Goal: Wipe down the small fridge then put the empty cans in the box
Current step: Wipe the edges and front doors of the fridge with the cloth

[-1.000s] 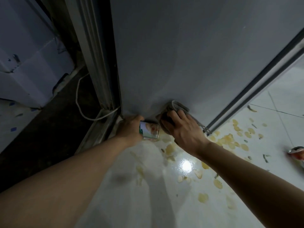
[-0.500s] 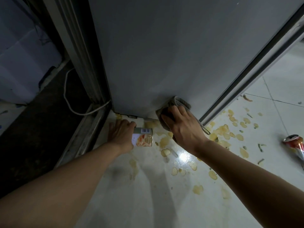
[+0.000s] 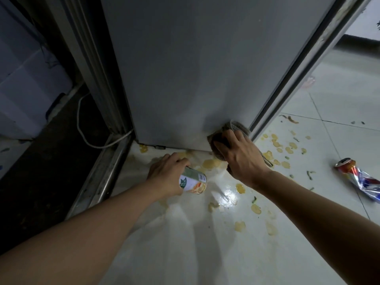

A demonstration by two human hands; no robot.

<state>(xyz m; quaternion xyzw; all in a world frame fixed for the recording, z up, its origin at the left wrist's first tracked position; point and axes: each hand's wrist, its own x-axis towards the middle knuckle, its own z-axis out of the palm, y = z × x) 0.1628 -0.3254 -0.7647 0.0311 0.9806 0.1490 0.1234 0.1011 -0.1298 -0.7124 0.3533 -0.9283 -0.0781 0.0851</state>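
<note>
The small grey fridge point(image 3: 205, 68) fills the upper middle of the view, its side panel facing me. My right hand point(image 3: 240, 157) presses a grey-brown cloth point(image 3: 236, 126) against the fridge's lower right corner, fingers spread over it. My left hand point(image 3: 166, 173) grips a green-and-white labelled can point(image 3: 193, 182), tilted, just above the floor in front of the fridge's base. A crushed red-and-blue can point(image 3: 357, 177) lies on the tiles at the right.
Yellow spills point(image 3: 211, 163) and small scraps dot the white tiled floor point(image 3: 205, 254). A white cable point(image 3: 82, 124) runs to the fridge's left. A metal threshold rail point(image 3: 98, 182) borders dark ground on the left. A white container point(image 3: 26, 89) stands at far left.
My left hand has drawn the can back from under the fridge's edge towards me and tilted it. My right hand with the cloth has slid right to the fridge's corner.
</note>
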